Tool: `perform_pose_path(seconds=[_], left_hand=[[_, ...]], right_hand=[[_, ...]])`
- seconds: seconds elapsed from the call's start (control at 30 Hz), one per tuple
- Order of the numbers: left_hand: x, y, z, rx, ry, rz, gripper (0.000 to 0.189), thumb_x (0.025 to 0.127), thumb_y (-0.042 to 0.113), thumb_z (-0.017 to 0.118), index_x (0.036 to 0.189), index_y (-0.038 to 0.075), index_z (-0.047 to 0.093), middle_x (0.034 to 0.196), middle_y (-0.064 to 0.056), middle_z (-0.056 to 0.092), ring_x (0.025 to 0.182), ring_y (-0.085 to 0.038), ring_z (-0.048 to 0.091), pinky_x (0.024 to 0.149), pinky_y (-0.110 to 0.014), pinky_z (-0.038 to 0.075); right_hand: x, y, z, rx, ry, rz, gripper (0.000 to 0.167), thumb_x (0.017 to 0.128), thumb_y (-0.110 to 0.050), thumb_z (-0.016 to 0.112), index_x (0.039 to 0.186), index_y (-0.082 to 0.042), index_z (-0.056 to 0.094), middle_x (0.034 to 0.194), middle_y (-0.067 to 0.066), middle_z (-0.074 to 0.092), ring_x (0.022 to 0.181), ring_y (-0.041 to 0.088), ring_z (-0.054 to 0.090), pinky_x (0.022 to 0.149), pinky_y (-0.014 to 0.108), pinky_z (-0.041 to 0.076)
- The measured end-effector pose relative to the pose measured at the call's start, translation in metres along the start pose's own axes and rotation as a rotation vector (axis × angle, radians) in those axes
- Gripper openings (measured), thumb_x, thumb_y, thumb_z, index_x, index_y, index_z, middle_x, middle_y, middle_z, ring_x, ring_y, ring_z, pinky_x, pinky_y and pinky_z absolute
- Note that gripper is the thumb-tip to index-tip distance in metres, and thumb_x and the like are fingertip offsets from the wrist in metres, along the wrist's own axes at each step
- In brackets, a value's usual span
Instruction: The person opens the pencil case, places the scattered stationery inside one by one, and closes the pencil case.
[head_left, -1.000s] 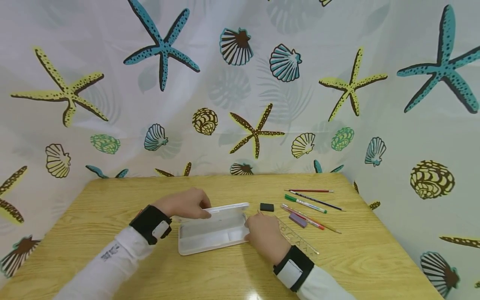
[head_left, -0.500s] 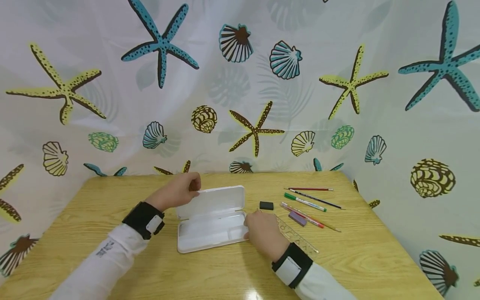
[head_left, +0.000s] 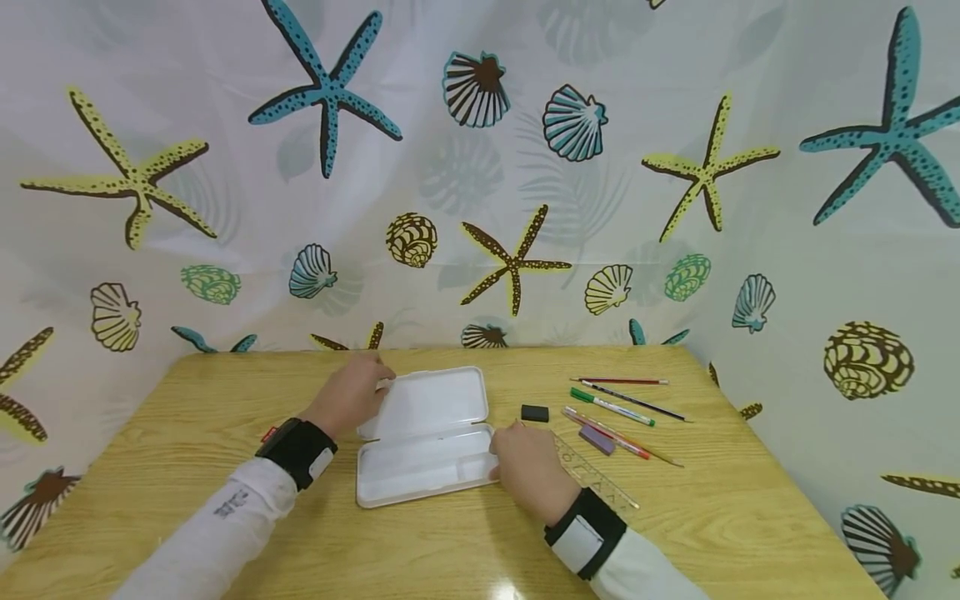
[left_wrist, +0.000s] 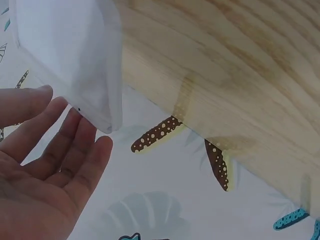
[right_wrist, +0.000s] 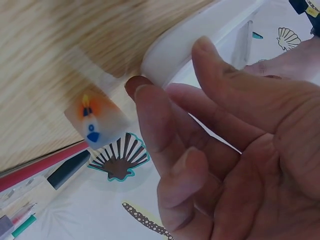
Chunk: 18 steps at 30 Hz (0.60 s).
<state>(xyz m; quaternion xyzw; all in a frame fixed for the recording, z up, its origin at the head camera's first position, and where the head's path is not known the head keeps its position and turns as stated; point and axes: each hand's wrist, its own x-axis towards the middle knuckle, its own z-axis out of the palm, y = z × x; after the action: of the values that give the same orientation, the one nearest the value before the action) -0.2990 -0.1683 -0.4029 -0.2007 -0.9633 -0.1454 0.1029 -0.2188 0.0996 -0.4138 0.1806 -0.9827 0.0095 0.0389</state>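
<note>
A white pencil case [head_left: 420, 471] lies on the table with its lid [head_left: 435, 400] tilted back on the hinge. Inside, a low divider sets off a small compartment at the right end. My left hand [head_left: 350, 392] holds the lid's upper left corner; in the left wrist view the lid's edge [left_wrist: 112, 100] comes between thumb and fingertips. My right hand [head_left: 532, 467] grips the right end of the case's base, thumb toward the near side. In the right wrist view the thumb overlaps the case's rounded corner [right_wrist: 170, 50], and the fingers curl beside it.
Right of the case lie a black block [head_left: 535, 412], a clear stencil ruler [head_left: 596, 475] and a purple eraser [head_left: 597, 439]. Beyond them are a green-capped marker [head_left: 613, 407], a dark pencil [head_left: 637, 402], a red pencil [head_left: 622, 381] and other pencils. A patterned cloth [head_left: 480, 183] hangs behind the table.
The lid has swung up and back from nearly closed to wide open, my left hand moving back with it. My right hand has stayed at the base's right end.
</note>
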Motion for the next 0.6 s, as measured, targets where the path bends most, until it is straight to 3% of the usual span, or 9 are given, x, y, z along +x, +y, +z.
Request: perform_pose_path(seconds=[0.3,0.43,0.6], left_hand=[[-0.006,-0.006,0.011,-0.032,-0.149,-0.007,0.024,0.093,0.006,0.064,0.114,-0.003,0.071,0.116,-0.018,0.072,0.111,-0.03,0.067,0.095,-0.046,0.054],[-0.006,-0.008,0.016,-0.031,-0.203,0.033,0.022,0.094,0.004,0.061,0.111,-0.004,0.072,0.108,-0.017,0.073,0.094,-0.022,0.068,0.085,-0.041,0.056],[-0.008,-0.01,0.024,-0.04,-0.221,0.051,0.017,0.094,0.003,0.06,0.103,-0.002,0.073,0.094,-0.01,0.071,0.074,-0.015,0.055,0.07,-0.032,0.047]], right_hand=[[0.001,0.002,0.004,0.007,0.001,-0.003,0.023,0.076,-0.03,0.084,0.092,-0.015,0.079,0.083,0.001,0.075,0.064,0.012,0.061,0.055,0.034,0.048],[0.002,0.002,0.004,0.015,-0.004,0.002,0.023,0.076,-0.03,0.084,0.093,-0.015,0.079,0.084,0.001,0.075,0.065,0.012,0.062,0.056,0.034,0.049],[0.003,0.003,0.003,0.012,-0.026,0.009,0.025,0.076,-0.031,0.084,0.095,-0.016,0.079,0.087,0.0,0.076,0.066,0.012,0.063,0.058,0.035,0.051]])
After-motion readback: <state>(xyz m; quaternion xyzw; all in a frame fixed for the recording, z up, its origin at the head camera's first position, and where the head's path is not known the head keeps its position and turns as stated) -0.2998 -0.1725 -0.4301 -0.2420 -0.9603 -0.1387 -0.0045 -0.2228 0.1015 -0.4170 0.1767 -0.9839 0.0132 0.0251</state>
